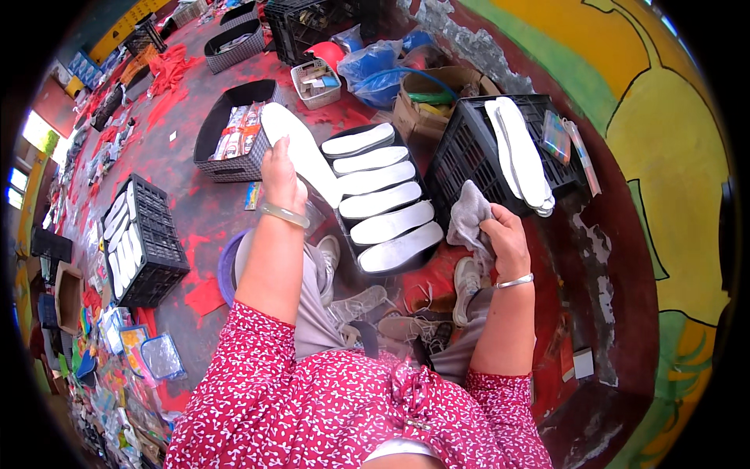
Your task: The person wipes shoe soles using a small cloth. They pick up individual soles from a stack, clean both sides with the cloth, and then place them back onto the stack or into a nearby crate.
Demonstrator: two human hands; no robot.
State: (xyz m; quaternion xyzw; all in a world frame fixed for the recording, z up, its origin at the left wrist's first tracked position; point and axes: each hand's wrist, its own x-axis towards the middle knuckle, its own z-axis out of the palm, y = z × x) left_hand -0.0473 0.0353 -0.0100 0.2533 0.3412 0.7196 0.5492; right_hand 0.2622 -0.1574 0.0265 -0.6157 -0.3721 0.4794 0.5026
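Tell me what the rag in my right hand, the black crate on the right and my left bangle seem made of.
Gray rag: probably cloth, matte and softly crumpled. Black crate: likely molded plastic, fairly dull, with slatted sides. Pale bangle: perhaps stone, glass or resin, smooth with a soft sheen.

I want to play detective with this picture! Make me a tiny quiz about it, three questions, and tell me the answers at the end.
1. Which hand holds the grey cloth?
2. True or false: both of the person's wrists are bare.
3. Which of these lie on the black crate at the right?
A) oranges
B) white insoles
C) red gloves

Key:
1. The right hand; the left hand holds a single insole.
2. False: there is a pale bangle on the left and a silver bangle on the right.
3. B, white insoles.
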